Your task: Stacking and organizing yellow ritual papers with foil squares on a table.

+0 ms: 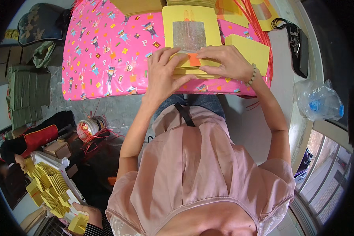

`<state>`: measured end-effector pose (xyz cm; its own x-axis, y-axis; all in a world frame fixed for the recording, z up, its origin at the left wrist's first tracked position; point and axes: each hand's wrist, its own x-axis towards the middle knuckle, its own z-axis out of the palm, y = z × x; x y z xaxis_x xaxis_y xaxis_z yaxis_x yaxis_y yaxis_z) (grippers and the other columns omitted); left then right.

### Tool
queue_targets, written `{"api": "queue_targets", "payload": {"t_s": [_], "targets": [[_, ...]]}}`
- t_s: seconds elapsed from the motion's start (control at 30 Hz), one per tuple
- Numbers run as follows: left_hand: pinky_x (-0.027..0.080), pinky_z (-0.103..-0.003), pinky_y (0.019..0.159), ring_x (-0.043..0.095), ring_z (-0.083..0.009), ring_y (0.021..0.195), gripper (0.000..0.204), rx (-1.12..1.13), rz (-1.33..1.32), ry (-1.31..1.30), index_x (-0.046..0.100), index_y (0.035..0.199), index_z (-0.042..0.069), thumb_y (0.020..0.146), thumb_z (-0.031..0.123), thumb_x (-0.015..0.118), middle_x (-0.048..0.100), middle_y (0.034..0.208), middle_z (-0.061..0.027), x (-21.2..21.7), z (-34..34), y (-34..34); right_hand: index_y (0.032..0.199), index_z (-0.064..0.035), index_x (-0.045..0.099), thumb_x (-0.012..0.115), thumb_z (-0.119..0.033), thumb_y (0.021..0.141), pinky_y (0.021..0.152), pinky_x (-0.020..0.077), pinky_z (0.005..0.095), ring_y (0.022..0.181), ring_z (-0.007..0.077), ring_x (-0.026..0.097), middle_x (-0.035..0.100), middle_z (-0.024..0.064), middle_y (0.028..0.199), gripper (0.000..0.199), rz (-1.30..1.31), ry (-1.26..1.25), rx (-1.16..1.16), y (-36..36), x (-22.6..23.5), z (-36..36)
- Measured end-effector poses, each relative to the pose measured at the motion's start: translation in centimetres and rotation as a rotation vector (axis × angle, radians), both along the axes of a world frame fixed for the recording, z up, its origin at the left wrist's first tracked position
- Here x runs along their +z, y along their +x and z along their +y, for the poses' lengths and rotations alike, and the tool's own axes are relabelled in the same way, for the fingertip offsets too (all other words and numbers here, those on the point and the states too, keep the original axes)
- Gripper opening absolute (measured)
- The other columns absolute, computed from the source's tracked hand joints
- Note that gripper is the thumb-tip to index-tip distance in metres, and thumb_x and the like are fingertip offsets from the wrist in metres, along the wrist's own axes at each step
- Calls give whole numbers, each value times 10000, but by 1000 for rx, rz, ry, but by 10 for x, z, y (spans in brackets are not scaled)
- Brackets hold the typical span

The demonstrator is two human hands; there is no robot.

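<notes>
Left hand (163, 74) lies palm down, fingers spread and curled onto the near-left corner of a thin stack of yellow paper sheets (192, 67), pressing it rather than closing round it. Right hand (226, 61) just beside it, palm down too, fingers reaching left across the stack's near edge, fingertips meeting the left hand's at a small orange paper patch (194, 59) between them. Beaded bracelet (251, 75) on the right wrist.

Just beyond the fingertips, top yellow sheet with a silver foil square in its middle (189, 34), lying flat. Right of the right hand, touching its back edge, a plain yellow folded sheet (249, 50), tilted. Under both hands, a pink cartoon-print covered table top (106, 51); the stack sits at its near edge, close to the person's body. Beyond the foil sheet, more yellow-brown paper piles (141, 6). Far right of the right hand, red plastic strings (257, 27) run along the table edge, then a black strap bag (297, 43) and a clear plastic bag with something blue inside (318, 100) on the sill.

Well left of and below the left hand, on the floor: a roll of red string in a round tub (91, 126), green paper bundles (27, 94), a fan of folded yellow papers (51, 187) with another person's hand (88, 212) at it.
</notes>
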<state>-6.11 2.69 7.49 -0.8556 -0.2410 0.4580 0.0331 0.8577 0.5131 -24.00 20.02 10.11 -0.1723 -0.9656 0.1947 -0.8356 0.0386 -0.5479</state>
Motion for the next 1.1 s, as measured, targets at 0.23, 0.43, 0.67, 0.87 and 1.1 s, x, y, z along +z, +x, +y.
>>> {"api": "queue_targets", "payload": {"t_s": [0.23, 0.43, 0.67, 0.87, 1.1], "targets": [[500, -394, 764, 602, -270, 863, 338, -159, -41, -117, 666, 1107, 68, 826, 238, 747, 654, 915, -80, -2, -2, -17, 1161, -43, 693, 691, -259, 901, 840, 532, 347, 943, 266, 694, 712, 136, 1063, 338, -190, 64, -77, -5, 18, 7], [527, -405, 698, 656, -297, 823, 302, -56, -80, -93, 625, 1213, 85, 916, 132, 652, 672, 856, -113, 4, 7, -19, 1116, -19, 698, 630, -185, 964, 760, 531, 308, 850, 219, 693, 711, 125, 972, 236, -177, -223, -332, -5, 11, 45], [504, -430, 628, 627, -303, 748, 295, -34, 6, -30, 596, 1214, 59, 922, 86, 623, 655, 806, -144, -1, 3, -21, 1020, -30, 685, 731, -181, 861, 775, 541, 354, 858, 262, 673, 671, 107, 959, 225, -46, -98, -304, 13, -3, 72], [501, -432, 612, 643, -313, 729, 289, 7, 6, -19, 601, 1214, 78, 925, 70, 606, 659, 801, -156, -1, 3, -21, 1135, -17, 651, 718, -183, 878, 858, 514, 371, 1015, 306, 631, 646, 123, 1090, 313, 79, -55, -252, -1, -3, 64], [514, -421, 625, 662, -342, 712, 243, 55, 38, 17, 637, 1169, 65, 928, 72, 609, 669, 835, -173, -11, 5, -21, 1323, 60, 508, 727, -322, 867, 1010, 432, 427, 1193, 365, 520, 526, 200, 1291, 635, 126, -17, -506, 31, -16, 60]]}}
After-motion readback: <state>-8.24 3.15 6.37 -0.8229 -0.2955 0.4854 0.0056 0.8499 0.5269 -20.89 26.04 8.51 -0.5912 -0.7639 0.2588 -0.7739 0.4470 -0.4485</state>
